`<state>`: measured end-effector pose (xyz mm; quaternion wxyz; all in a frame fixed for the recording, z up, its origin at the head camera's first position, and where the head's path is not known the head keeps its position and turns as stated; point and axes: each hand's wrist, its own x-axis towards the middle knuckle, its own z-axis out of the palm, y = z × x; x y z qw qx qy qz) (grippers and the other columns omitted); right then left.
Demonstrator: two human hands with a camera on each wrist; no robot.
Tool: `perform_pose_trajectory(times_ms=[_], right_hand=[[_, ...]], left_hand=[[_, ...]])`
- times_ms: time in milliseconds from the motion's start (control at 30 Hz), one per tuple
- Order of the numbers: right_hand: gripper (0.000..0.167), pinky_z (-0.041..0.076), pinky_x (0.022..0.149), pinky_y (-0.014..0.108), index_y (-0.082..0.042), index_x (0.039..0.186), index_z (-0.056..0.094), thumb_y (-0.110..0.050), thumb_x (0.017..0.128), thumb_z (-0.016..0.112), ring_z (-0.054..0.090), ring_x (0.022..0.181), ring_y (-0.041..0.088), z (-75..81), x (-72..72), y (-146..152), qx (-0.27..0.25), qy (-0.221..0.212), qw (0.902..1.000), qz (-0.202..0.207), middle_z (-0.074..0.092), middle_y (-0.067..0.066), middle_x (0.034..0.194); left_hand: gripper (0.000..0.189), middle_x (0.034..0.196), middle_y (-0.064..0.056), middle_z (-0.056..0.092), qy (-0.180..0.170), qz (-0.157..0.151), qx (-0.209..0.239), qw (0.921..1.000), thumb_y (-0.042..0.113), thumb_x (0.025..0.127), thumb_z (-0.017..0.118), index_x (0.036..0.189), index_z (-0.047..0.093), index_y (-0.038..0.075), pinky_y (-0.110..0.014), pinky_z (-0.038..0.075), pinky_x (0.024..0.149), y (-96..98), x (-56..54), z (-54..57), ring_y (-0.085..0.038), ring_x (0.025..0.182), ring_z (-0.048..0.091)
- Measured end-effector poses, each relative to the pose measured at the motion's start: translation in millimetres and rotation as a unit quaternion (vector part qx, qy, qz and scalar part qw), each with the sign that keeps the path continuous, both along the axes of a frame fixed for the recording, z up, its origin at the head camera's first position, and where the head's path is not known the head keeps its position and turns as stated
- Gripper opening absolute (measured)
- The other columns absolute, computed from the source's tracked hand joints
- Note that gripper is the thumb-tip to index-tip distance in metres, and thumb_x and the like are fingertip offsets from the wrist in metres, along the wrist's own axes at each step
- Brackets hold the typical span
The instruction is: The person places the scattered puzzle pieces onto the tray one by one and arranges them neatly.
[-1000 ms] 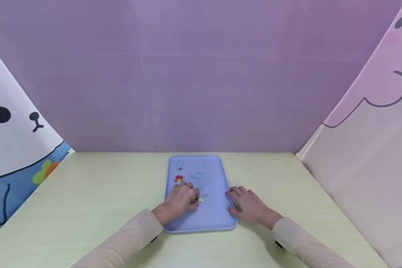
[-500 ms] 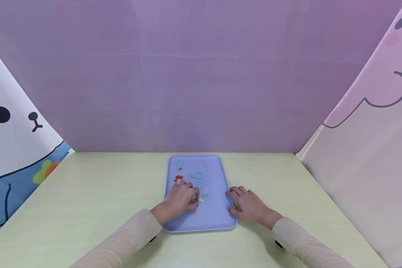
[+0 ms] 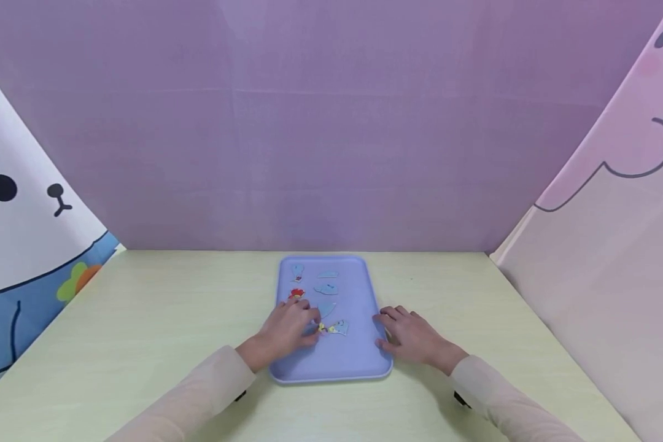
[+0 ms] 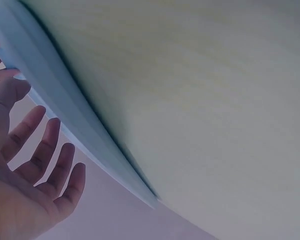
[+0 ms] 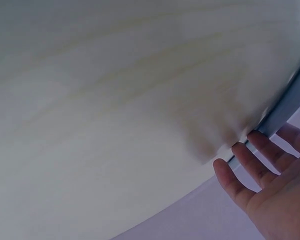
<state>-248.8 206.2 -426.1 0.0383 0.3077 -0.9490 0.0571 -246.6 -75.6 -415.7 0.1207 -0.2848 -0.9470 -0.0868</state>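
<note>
In the head view a lilac tray (image 3: 359,362) holds several flat cut-out picture pieces. My left hand (image 3: 288,325) hovers low over its left half, thumb and fingers parted with nothing between them. Just right of those fingertips lies a small yellow piece (image 3: 323,329), up against a pale blue and yellow piece (image 3: 340,327). A light blue piece (image 3: 326,308) is directly above these two, and a red piece (image 3: 296,293) peeks out past the left fingers. My right hand (image 3: 414,337) rests at the tray's right rim with its fingers extended.
Farther up the tray lie a blue piece with a narrow tip (image 3: 327,289), a thin blue strip (image 3: 328,274) and a blue piece with a red spot (image 3: 298,272). Below is a pale wooden table (image 3: 171,319). A purple cloth backdrop (image 3: 331,135) rises behind it.
My left hand has let go of the small yellow piece and drawn back slightly left, uncovering it and more of the light blue piece. The right hand stays at the rim.
</note>
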Motion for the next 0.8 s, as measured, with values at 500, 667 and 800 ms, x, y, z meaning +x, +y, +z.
perform_pose_trajectory(times_ms=[500,667,800], right_hand=[[0.047,0.047,0.079,0.043,-0.007,0.122,0.055,-0.036,0.085,0.058,0.054,0.107,0.026,6.1,-6.0,4,-0.026,0.021,0.9994,0.004,0.057,0.009,0.121],[0.047,0.046,0.082,0.047,-0.006,0.122,0.054,-0.033,0.085,0.060,0.053,0.108,0.028,11.4,-6.6,9,-0.051,0.038,0.9979,-0.012,0.055,0.010,0.122],[0.048,0.042,0.088,0.054,-0.008,0.125,0.052,-0.035,0.086,0.058,0.050,0.114,0.030,15.8,-7.8,17,-0.062,0.038,0.9969,-0.031,0.052,0.011,0.126]], left_hand=[[0.023,0.094,0.002,0.059,-0.007,0.033,0.021,0.9992,0.030,0.073,0.074,0.091,0.065,0.019,-0.034,0.044,0.065,-35.1,3.3,9.5,-0.018,0.081,0.049],[0.024,0.093,0.000,0.058,0.014,0.037,0.044,0.9983,0.029,0.072,0.074,0.091,0.066,0.018,-0.034,0.044,0.064,-51.3,3.4,11.3,-0.019,0.081,0.051],[0.025,0.096,-0.001,0.059,0.025,0.047,0.054,0.9971,0.027,0.072,0.074,0.093,0.066,0.016,-0.036,0.045,0.065,-66.3,2.4,11.2,-0.022,0.084,0.053]])
